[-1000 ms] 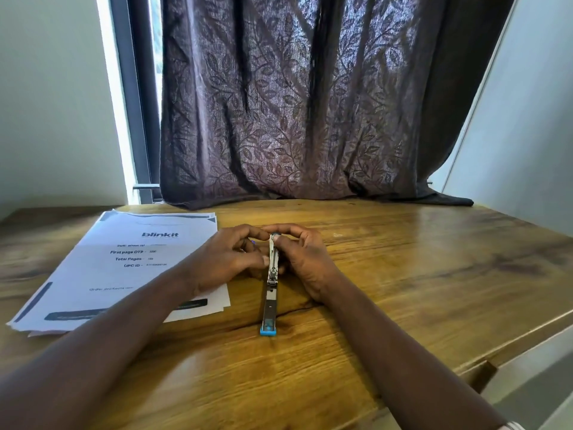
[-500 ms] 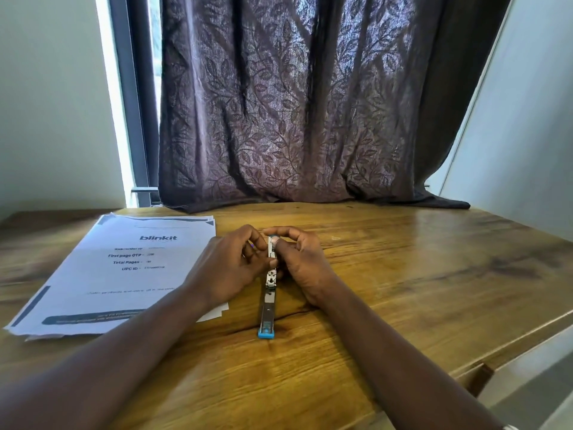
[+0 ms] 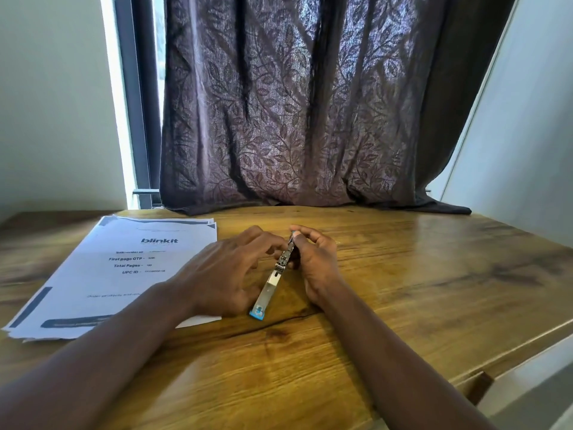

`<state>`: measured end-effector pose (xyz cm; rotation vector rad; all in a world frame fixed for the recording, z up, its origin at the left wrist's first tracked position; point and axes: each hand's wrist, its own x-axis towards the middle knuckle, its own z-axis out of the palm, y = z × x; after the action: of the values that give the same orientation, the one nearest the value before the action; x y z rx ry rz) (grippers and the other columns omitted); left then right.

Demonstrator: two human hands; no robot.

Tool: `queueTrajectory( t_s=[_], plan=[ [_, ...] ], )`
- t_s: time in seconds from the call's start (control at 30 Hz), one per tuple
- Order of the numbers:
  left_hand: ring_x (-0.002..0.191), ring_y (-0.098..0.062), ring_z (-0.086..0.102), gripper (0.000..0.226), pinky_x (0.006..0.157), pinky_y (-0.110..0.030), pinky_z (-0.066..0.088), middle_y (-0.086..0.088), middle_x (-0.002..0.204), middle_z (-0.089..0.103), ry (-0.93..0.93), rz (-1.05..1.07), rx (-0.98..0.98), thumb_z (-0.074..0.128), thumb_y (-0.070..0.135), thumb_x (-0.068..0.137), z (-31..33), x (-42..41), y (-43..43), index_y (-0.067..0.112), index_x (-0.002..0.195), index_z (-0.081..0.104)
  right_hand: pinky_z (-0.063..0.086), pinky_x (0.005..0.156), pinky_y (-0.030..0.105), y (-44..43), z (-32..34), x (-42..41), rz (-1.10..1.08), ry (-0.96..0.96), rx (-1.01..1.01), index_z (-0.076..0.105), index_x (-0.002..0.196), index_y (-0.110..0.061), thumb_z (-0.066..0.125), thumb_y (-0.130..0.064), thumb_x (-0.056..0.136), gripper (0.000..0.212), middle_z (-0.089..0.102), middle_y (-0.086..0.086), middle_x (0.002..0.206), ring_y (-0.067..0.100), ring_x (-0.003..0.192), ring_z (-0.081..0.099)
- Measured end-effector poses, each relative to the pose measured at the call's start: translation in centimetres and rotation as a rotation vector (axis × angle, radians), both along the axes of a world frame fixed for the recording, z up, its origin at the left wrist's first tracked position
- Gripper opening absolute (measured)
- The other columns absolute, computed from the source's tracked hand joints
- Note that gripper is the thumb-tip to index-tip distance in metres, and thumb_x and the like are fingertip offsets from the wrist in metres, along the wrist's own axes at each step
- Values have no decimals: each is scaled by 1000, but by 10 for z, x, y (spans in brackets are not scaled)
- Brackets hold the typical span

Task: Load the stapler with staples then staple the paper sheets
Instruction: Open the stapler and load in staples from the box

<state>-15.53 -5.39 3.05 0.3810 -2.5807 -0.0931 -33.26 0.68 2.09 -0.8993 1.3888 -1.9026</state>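
Observation:
A small metal stapler (image 3: 272, 282) with a blue end lies unfolded on the wooden table (image 3: 403, 290), slanting from near-left to far-right. My right hand (image 3: 316, 262) pinches its far end between thumb and fingers. My left hand (image 3: 229, 274) rests beside it with spread fingers, its fingertips at the stapler's hinge; whether they hold staples is hidden. A stack of printed paper sheets (image 3: 102, 274) lies to the left, partly under my left wrist.
A dark patterned curtain (image 3: 294, 119) hangs behind the table and drapes onto its far edge. The table's right edge (image 3: 511, 352) runs diagonally at the lower right, with a wall beyond. A window frame stands at the back left.
The stapler's near blue end has swung left, so it now lies slanted instead of straight. My left hand has opened and slid toward me along its side.

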Motion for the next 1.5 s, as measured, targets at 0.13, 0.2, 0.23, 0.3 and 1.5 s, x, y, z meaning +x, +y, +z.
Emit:
queueTrajectory(
  t_s=[0.13, 0.2, 0.23, 0.3, 1.5],
  plan=[
    [83, 1, 58, 70, 70, -22, 50, 33, 120, 40, 34, -48, -6, 58, 59, 79, 0, -1, 3, 50, 144, 33, 50, 48, 27, 2, 3, -3, 5, -151, -47, 63, 117, -3, 56, -9, 102, 18, 72, 18, 76, 27, 61, 69],
    [88, -1, 62, 58, 75, -26, 55, 25, 120, 53, 105, -68, 58, 57, 58, 84, 0, 0, 5, 49, 139, 39, 54, 49, 28, 2, 3, -3, 30, -159, -58, 63, 117, -6, 57, -10, 102, 17, 74, 14, 72, 25, 60, 71],
    [92, -2, 63, 51, 77, -27, 55, 20, 119, 59, 150, -80, 76, 59, 54, 86, -1, -1, 6, 46, 135, 45, 55, 49, 28, 3, 3, -2, 39, -131, -57, 64, 117, -7, 56, -10, 102, 17, 75, 13, 72, 23, 60, 71],
    [91, -1, 64, 33, 77, -25, 53, 17, 111, 66, 249, -87, 87, 67, 44, 91, -2, -4, 7, 38, 121, 56, 56, 52, 28, 3, 3, 1, 49, -42, -45, 65, 117, -9, 54, -8, 102, 19, 75, 7, 73, 17, 61, 71],
    [64, -2, 59, 36, 54, -21, 36, 22, 71, 65, 301, 360, 63, 65, 67, 76, -6, -3, -4, 36, 93, 71, 56, 56, 30, 1, -3, 4, 27, 213, -18, 71, 103, -12, 68, -22, 96, 12, 76, 12, 88, 25, 68, 72]
  ],
)
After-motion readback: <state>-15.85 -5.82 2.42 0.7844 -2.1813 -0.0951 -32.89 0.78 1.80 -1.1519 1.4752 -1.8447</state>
